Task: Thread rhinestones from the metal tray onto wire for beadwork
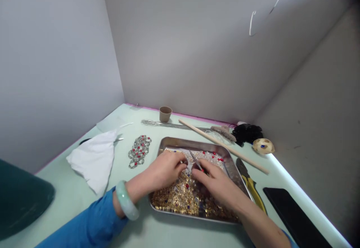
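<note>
Over a metal tray [194, 215] of loose beads, both of my hands work close together. My left hand [168, 168], with a pale green bangle [126, 200] at the wrist, has its fingers curled in a pinch; what they hold is too small to make out. In my right hand [213, 178] is a slim pointed metal tool [194, 158], its tip angled up and left; something red shows beside it. Gold beads [165, 199] fill the near part of the tray, with a few blue and red ones. Clear and red beads [213, 156] lie toward its far right.
Left of the tray lies a wire piece with red beads [139, 150], then a white cloth [94, 160]. Behind stand a brown cup [165, 114] and thin wires [180, 125]. A wooden rod [242, 156], yellow-handled pliers [254, 191] and a black phone-like slab [294, 214] are right.
</note>
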The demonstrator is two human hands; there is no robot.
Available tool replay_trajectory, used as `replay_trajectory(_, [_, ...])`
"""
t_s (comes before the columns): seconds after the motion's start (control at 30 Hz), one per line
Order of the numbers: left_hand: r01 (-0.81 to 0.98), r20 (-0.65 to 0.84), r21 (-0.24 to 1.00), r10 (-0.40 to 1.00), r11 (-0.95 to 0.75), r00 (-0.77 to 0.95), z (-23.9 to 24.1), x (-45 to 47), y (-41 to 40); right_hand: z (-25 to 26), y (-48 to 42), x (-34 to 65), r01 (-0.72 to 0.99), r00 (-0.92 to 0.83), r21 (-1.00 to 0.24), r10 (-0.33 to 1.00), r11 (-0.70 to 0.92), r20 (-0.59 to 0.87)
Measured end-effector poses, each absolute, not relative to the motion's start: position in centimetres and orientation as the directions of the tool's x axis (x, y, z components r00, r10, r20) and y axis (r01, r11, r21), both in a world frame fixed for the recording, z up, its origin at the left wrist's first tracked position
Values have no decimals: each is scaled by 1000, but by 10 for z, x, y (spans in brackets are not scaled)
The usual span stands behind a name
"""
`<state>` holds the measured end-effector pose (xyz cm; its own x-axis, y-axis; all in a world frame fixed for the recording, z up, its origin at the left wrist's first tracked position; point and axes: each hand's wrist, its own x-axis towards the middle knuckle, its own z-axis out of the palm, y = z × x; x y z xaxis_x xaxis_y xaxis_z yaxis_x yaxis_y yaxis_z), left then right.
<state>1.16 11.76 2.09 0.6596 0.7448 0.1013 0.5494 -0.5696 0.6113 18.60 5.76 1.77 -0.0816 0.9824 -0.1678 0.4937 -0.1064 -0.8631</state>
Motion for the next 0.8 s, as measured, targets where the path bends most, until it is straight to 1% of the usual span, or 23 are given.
replay_trajectory(0.07, [497, 88, 696, 749, -518, 657, 18, 13, 116, 17, 57, 186, 539, -70, -842, 994, -37, -89])
replay_trajectory(0.1, [462, 51, 761, 752, -455, 657, 16, 13, 115, 17, 57, 186, 531, -69, -847, 995, -24, -71])
replay_trajectory(0.17, [382, -57, 883, 746, -272, 663, 11, 15, 115, 17, 57, 187, 506, -69, -863, 996, -13, -56])
replay_trajectory(0.23, [316, -129, 941, 739, -118, 661, 6, 16, 115, 17, 57, 187, 530, -61, -848, 998, 19, -16])
replay_trajectory(0.27, [290, -129, 953, 745, -89, 654, 4, 17, 115, 16, 57, 187, 562, -55, -826, 998, 45, 16])
replay_trajectory(0.4, [176, -72, 983, 751, -59, 656, 6, 17, 115, 15, 55, 185, 690, -54, -712, 990, 130, 129])
replay_trajectory(0.47, [69, -78, 997, 733, 43, 675, 8, 15, 114, 15, 53, 185, 716, -67, -681, 987, 152, 149])
replay_trajectory(0.53, [-23, -129, 978, 696, 205, 707, 11, 14, 111, 15, 52, 184, 732, -86, -659, 983, 174, 163])
replay_trajectory(0.6, [-51, -188, 944, 658, 327, 729, 13, 12, 109, 15, 51, 184, 745, -114, -636, 978, 200, 173])
replay_trajectory(0.63, [-52, -206, 933, 647, 356, 734, 14, 12, 108, 16, 51, 183, 749, -133, -626, 975, 216, 178])
replay_trajectory(0.7, [-52, -217, 928, 647, 370, 731, 16, 12, 106, 16, 51, 182, 754, -171, -607, 967, 252, 189])
replay_trajectory(0.8, [-56, -204, 937, 669, 346, 715, 17, 13, 105, 16, 49, 182, 764, -201, -580, 959, 282, 201])
